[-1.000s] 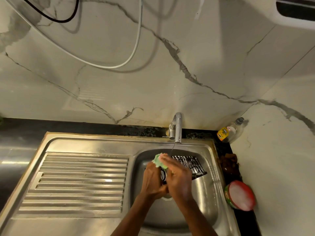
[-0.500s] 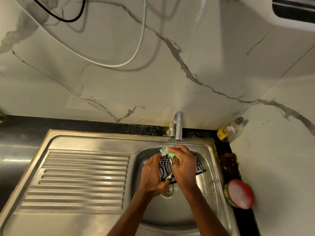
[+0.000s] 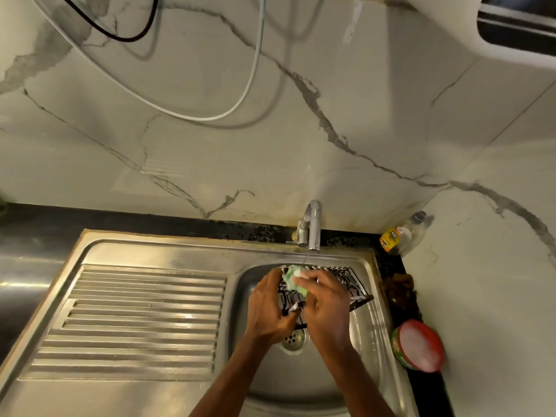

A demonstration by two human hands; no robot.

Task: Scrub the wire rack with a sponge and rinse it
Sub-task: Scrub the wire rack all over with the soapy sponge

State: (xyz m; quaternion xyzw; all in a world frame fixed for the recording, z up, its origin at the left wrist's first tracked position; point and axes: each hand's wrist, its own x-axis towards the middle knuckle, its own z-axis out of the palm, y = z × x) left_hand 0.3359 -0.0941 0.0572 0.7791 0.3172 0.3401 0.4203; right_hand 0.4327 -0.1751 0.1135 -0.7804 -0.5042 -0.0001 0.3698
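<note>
Two walls of white marble veined in grey meet at the far right corner, and a black cable and a white cable hang in loops across them. Below sits the stainless-steel sink with its ribbed drainer to the left and the basin to the right. A chrome tap at the far rim lets a thin thread of water fall.

The black wire rack is held tilted inside the basin, above the drain. The left hand grips its left edge. The right hand is curled round a green and white sponge and presses it on the rack's far left corner, under the water. A second ago the sponge was lower, nearer the middle of the rack; it has since been worked up toward the tap. I would judge the scrubbing still under way, with the right side of the rack yet to be covered and the rinse to follow.

On the dark counter at the right stand a round red-lidded tub and a clear bottle with a yellow label. The writing on both is too small to read.
</note>
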